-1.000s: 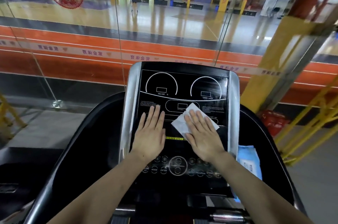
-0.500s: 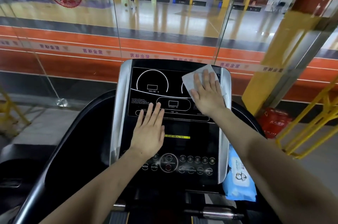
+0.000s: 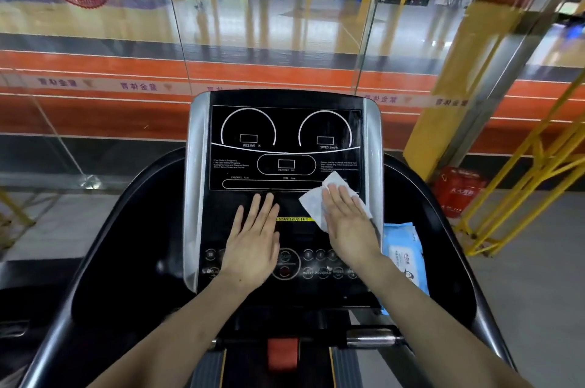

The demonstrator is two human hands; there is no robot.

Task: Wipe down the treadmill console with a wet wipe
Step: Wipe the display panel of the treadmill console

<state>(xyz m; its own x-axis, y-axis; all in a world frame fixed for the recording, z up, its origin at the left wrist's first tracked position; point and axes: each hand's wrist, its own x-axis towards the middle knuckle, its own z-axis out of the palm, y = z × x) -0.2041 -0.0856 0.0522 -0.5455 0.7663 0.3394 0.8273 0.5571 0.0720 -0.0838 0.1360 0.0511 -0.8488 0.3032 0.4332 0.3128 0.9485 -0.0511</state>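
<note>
Your right hand (image 3: pixel 346 223) pressed flat, fingers straight, on the white, creased wet wipe (image 3: pixel 311 208) against the glossy black console (image 3: pixel 285 134); your left hand (image 3: pixel 253 245) lay open beside it.

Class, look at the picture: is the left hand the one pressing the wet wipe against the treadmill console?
No, the right hand presses the wet wipe flat on the console; the left hand rests bare beside it.

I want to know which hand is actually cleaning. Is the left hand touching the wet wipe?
Apart. The head view shows the left hand flat on the console, with bare black panel between it and the wet wipe under the right hand.
</note>
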